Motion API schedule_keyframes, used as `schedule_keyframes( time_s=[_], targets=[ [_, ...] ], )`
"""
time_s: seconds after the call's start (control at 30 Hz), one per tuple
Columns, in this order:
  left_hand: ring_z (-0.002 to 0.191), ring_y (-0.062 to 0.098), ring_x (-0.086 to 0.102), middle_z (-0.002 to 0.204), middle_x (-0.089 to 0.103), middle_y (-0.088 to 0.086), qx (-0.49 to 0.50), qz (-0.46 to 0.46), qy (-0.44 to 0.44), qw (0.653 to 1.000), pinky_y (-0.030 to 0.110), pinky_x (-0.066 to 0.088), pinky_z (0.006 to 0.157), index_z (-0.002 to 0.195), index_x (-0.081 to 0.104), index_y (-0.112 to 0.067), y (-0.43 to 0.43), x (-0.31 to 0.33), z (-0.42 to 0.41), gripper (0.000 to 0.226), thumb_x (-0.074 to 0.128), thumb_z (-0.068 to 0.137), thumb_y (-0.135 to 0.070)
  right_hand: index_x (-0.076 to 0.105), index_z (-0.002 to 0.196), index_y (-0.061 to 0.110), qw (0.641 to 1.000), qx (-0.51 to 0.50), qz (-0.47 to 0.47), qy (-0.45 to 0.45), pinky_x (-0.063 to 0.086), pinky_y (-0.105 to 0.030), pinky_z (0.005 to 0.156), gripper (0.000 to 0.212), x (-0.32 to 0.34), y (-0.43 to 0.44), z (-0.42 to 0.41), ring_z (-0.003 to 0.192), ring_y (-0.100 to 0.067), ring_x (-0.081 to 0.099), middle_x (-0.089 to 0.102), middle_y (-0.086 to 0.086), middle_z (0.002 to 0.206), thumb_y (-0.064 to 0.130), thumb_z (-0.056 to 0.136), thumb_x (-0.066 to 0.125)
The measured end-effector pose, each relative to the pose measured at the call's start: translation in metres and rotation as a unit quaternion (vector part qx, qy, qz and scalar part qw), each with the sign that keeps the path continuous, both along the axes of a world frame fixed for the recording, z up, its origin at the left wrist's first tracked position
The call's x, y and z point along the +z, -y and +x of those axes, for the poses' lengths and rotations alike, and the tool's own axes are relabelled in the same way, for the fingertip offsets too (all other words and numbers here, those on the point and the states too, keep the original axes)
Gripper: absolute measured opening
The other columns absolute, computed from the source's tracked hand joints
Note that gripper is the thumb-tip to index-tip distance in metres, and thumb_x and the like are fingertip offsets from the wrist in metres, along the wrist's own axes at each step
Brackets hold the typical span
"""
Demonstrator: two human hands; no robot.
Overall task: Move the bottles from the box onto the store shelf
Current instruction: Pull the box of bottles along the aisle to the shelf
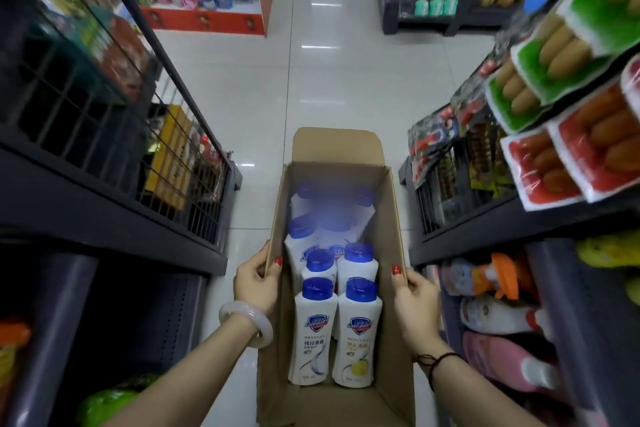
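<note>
"Brown cardboard box (392, 218), open, at six o'clock: white blue-capped plastic bottles (317, 329) sit inside."
"Left hand (256, 282) grips its nine o'clock wall, right hand (414, 305) its three o'clock wall."

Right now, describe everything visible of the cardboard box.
The cardboard box is plain brown, long and narrow, open at the top, with its far flap folded outward. It lies lengthwise between the shelves. The left hand grips its left wall and the right hand its right wall, thumbs hooked over the rim. White bottles with blue caps fill its far and middle part; the near end shows bare cardboard. What supports it underneath is hidden.
</note>
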State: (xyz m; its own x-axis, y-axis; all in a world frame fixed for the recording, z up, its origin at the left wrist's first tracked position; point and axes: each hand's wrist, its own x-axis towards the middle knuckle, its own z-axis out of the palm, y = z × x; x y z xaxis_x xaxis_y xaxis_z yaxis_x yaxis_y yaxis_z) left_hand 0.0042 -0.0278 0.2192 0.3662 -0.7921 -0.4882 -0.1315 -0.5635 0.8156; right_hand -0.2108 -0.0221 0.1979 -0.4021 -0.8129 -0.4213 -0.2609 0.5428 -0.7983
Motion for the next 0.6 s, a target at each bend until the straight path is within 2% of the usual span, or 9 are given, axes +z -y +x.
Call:
schedule_keyframes(
  time_s=[0.03,0.1,0.23,0.4,0.5,0.6],
  targets=[
    [0.102,0.019,0.06,0.101,0.063,-0.01,0.002,-0.007,0.0,1.0,0.025,0.047,0.08,0.127,0.056,-0.019,0.008,0.014,0.001,0.038,0.05,0.092,-0.005,0.057,0.064,0.003,1.0,0.005,-0.005,-0.004,0.031,-0.027,0.057,0.034,0.016,0.009,0.001,0.059,-0.014,0.041,0.048,0.0,0.055,0.019,0.093,0.053],
    [0.1,0.017,0.059,0.097,0.062,-0.011,0.01,-0.009,-0.007,1.0,0.026,0.045,0.082,0.127,0.057,-0.019,0.025,0.042,0.004,0.038,0.05,0.091,-0.005,0.05,0.056,0.01,1.0,0.014,-0.021,-0.005,0.028,-0.027,0.054,0.038,0.048,0.028,0.004,0.055,-0.012,0.036,0.042,0.004,0.051,0.02,0.093,0.052],
    [0.103,0.026,0.062,0.101,0.067,0.003,0.01,-0.018,-0.022,1.0,0.029,0.048,0.082,0.125,0.058,-0.015,0.071,0.085,0.016,0.035,0.051,0.091,-0.006,0.045,0.052,0.015,0.999,0.021,-0.036,-0.008,0.025,-0.026,0.049,0.042,0.099,0.075,0.013,0.051,-0.01,0.033,0.039,0.006,0.047,0.018,0.093,0.053],
    [0.103,0.014,0.056,0.105,0.06,-0.003,-0.008,-0.056,-0.032,0.998,0.01,0.043,0.069,0.127,0.054,-0.013,0.142,0.134,0.029,0.037,0.049,0.092,-0.004,0.043,0.049,0.02,0.999,0.0,-0.042,-0.003,0.025,-0.026,0.048,0.045,0.143,0.142,0.028,0.05,-0.012,0.034,0.038,0.008,0.043,0.018,0.092,0.054],
    [0.104,0.016,0.057,0.106,0.061,-0.001,-0.012,-0.074,-0.016,0.997,0.009,0.046,0.066,0.126,0.056,-0.009,0.189,0.156,0.036,0.036,0.049,0.091,0.0,0.039,0.047,0.024,0.999,-0.005,-0.054,0.001,0.023,-0.025,0.047,0.049,0.169,0.187,0.038,0.047,-0.008,0.031,0.036,0.011,0.043,0.015,0.093,0.054],
    [0.102,0.017,0.056,0.109,0.061,0.002,-0.009,-0.08,0.003,0.997,0.001,0.041,0.062,0.124,0.057,-0.005,0.237,0.175,0.041,0.035,0.049,0.091,0.002,0.036,0.045,0.022,0.998,-0.01,-0.063,0.0,0.021,-0.026,0.047,0.051,0.187,0.234,0.045,0.047,-0.01,0.029,0.034,0.009,0.042,0.013,0.092,0.054]
  ],
)
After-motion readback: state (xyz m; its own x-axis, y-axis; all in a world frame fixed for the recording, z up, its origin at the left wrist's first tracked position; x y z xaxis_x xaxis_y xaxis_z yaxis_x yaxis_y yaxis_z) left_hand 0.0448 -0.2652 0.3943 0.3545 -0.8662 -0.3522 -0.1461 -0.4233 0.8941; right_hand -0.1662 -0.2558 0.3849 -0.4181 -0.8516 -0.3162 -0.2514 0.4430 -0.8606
